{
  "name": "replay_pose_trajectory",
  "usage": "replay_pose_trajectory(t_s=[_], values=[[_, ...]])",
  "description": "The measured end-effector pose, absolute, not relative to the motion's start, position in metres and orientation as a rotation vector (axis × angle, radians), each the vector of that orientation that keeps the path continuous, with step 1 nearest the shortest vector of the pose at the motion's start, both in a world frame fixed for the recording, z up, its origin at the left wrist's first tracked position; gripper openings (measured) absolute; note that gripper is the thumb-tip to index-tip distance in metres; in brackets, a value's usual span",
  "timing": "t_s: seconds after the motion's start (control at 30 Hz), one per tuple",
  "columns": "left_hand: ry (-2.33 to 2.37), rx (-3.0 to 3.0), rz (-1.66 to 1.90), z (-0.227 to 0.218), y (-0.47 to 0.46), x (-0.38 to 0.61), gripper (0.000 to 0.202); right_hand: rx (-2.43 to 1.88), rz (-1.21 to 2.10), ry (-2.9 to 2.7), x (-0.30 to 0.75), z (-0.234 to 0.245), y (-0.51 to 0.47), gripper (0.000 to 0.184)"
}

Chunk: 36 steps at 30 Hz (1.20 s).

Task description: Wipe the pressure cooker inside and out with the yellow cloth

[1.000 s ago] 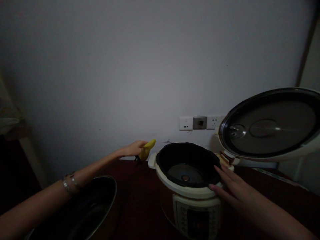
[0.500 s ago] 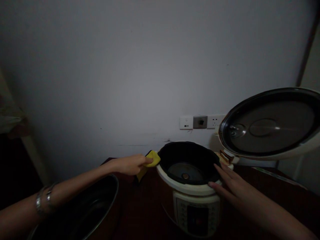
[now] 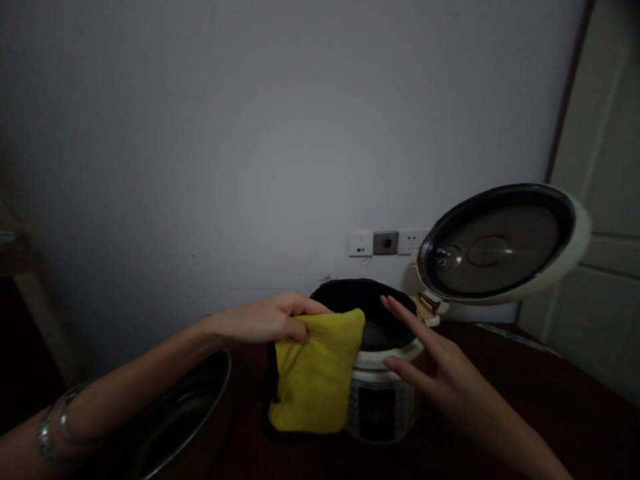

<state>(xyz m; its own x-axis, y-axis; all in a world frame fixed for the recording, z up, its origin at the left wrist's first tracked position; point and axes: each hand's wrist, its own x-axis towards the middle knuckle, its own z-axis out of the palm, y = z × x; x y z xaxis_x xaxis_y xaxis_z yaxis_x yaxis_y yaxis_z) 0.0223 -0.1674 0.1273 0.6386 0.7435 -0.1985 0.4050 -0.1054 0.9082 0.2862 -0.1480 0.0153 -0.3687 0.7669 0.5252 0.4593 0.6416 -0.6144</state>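
Note:
My left hand (image 3: 270, 319) pinches the top edge of a yellow cloth (image 3: 313, 373), which hangs down in front of the left side of a white rice cooker (image 3: 383, 393). The cooker's dark empty chamber (image 3: 380, 317) is open and its lid (image 3: 495, 243) stands raised to the right. My right hand (image 3: 430, 357) hovers over the cooker's front rim with fingers stretched apart, holding nothing. A bracelet sits on my left wrist.
A metal inner pot (image 3: 170, 420) sits on the dark red table (image 3: 540, 400) at lower left. Wall sockets (image 3: 385, 243) are behind the cooker. A pale door (image 3: 600, 233) stands at the right.
My left hand brought the yellow cloth from behind the cooker toward me, and it now hangs unfolded in front. My right hand lifted off the cooker's rim. The view shifted right.

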Motion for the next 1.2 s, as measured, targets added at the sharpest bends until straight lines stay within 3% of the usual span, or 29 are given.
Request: replay_pose_trajectory(t_s=[0.17,0.23,0.3,0.43,0.57,0.67,0.8,1.0,1.1,1.2], values=[[0.967,1.885,0.476,0.133,-0.193,0.049,0.047,-0.545,1.049,-1.855,0.269,0.015,-0.161,0.094],[1.011,2.033,0.562,0.134,-0.207,0.058,0.051,-0.505,1.178,-1.785,0.266,0.015,-0.161,0.095],[1.031,2.204,0.65,0.131,-0.222,0.066,0.054,-0.578,1.183,-1.769,0.266,0.019,-0.161,0.08],[1.111,2.433,0.741,0.113,-0.24,0.069,0.053,-0.734,0.972,-1.89,0.28,0.03,-0.161,0.028],[1.075,2.462,0.547,0.098,-0.24,0.062,0.056,-0.811,0.729,-1.921,0.299,0.039,-0.161,0.012],[0.972,2.382,0.496,0.091,-0.226,0.059,0.061,-0.739,0.583,-1.934,0.306,0.04,-0.161,0.013],[0.928,2.145,0.689,0.075,-0.193,0.068,0.056,-0.494,0.517,-1.981,0.304,0.038,-0.157,0.022],[0.819,1.852,0.644,0.054,-0.165,0.086,0.08,-0.294,0.457,-1.906,0.301,0.031,-0.147,0.027],[0.887,1.909,0.707,0.049,-0.166,0.092,0.061,-0.34,0.429,-1.856,0.3,0.027,-0.144,0.027],[0.972,1.931,0.858,0.045,-0.165,0.095,0.044,-0.421,0.665,-1.686,0.299,0.025,-0.143,0.042]])
